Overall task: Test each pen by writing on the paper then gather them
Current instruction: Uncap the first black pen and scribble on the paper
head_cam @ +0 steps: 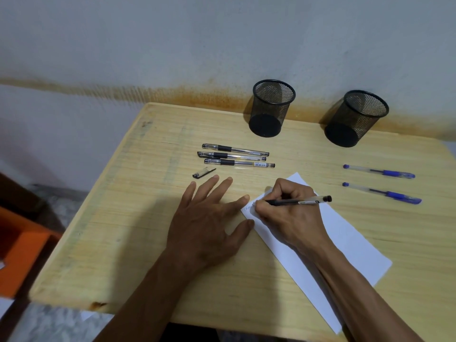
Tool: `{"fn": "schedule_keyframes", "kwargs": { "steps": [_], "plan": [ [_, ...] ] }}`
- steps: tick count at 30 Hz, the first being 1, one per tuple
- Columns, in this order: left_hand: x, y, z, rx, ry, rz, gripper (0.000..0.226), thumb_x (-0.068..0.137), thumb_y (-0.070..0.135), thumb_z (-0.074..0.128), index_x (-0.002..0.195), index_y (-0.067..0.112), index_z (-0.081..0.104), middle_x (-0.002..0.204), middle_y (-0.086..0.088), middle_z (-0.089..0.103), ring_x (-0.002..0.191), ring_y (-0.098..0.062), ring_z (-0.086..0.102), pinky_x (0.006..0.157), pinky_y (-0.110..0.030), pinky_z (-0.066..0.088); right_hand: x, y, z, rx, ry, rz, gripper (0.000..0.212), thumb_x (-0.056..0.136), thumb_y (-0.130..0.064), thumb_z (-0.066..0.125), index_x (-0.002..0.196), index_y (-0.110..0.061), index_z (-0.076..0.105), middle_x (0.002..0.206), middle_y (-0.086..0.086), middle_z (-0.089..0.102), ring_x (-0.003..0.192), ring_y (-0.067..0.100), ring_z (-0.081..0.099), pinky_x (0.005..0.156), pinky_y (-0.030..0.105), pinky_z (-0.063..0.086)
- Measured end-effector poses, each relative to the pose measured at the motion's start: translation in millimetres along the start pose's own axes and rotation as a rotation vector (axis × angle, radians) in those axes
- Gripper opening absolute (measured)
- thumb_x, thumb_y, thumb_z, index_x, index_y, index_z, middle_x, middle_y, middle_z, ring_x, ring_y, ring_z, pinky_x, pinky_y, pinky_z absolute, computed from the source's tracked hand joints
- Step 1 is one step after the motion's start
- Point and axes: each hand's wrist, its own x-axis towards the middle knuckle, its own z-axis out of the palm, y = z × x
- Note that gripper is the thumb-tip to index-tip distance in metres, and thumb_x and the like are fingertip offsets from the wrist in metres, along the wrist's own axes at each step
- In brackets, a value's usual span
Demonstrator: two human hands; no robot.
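barcode label on pen (239,163), print seemingly illegible

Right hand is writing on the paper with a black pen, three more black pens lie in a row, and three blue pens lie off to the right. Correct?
Not quite: the head view shows two blue pens, not three. The rest holds: right hand, black pen, paper.

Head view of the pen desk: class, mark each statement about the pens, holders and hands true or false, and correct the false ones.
1. The right hand holds a black pen on the paper. True.
2. Both mesh holders contain pens. False: both look empty.
3. Three black pens lie side by side. True.
4. The blue pens lie left of the paper. False: right.
5. The loose cap is blue. False: black.
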Motion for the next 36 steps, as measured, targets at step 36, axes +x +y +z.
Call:
{"fn": "schedule_keyframes", "kwargs": {
  "steps": [36],
  "plan": [
    [27, -12, -14, -0.08, 0.361, -0.45, 0.012, 0.092, 0.024, 0.065, 0.094, 0.016, 0.073, 0.107, -0.004, 0.067, 0.108, -0.031, 0.051, 0.089, -0.045, 0.042, -57, -18, -91, 0.503, 0.165, 0.196, 0.008, 0.083, 0.006, 0.077, 0.087, 0.001, 0.073, 0.077, 0.012, 0.079, 0.075, 0.025, 0.078, 0.06, 0.025, 0.06]
  ]
}}
